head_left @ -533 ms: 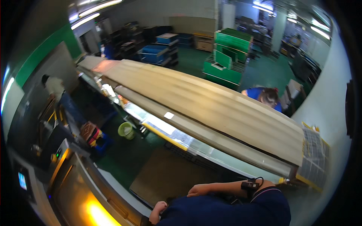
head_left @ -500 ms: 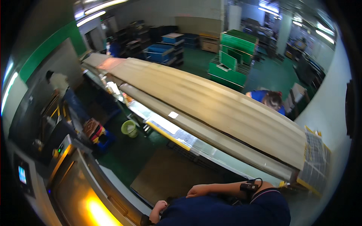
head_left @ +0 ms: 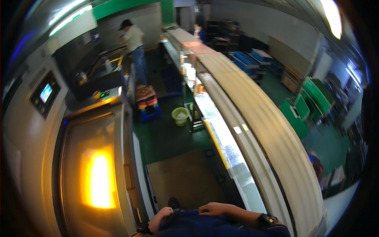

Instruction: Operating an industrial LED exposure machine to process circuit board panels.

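While both forearms bent in at the waist, the left hand (head_left: 166,212) sat just in front of the navy top (head_left: 193,226), fingers curled in; whether it gripped anything, you couldn't tell. And there was the right hand (head_left: 212,209), bent at the wrist beside the same top, its fingertips too small to read, so open or closed was anyone's call! The top lay between and below the two hands, and beyond them the brown mat (head_left: 183,177) stretched flat on the green floor (head_left: 162,144). Over on the left, what a glow: bright yellow-orange light blazed on the machine's metal panel (head_left: 87,177). To the right ran the long counter (head_left: 246,185), with a beige cover (head_left: 268,114) alongside. Up ahead, a green bucket (head_left: 180,117) stood near the counter, and farther off a co-worker (head_left: 136,43) in a pale shirt faced the left-hand side.
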`<state>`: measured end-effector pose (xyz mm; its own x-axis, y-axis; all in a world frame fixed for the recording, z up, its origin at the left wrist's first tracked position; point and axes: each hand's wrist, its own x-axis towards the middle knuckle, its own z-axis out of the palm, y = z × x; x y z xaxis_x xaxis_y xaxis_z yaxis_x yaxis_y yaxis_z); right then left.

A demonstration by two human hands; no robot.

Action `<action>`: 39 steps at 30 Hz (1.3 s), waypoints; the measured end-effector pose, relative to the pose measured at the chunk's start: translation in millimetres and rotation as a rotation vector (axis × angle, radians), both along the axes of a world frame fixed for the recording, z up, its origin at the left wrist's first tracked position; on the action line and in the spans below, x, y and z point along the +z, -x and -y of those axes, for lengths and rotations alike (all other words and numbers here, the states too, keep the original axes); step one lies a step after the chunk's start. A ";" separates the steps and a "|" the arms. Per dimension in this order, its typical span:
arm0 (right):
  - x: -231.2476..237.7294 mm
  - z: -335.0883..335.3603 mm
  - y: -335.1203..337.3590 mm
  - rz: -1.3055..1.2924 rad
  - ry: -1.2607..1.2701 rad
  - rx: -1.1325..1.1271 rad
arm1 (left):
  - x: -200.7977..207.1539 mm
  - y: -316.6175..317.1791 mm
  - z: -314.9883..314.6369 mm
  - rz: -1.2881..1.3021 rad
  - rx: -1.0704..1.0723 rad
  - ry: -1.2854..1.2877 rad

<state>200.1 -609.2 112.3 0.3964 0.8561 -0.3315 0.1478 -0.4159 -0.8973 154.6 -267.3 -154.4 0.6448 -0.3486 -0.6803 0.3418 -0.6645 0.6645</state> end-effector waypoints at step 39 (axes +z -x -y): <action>-3.0 -128.4 -164.9 -0.194 0.227 0.218 | 52.7 -28.2 -100.2 0.092 0.662 0.054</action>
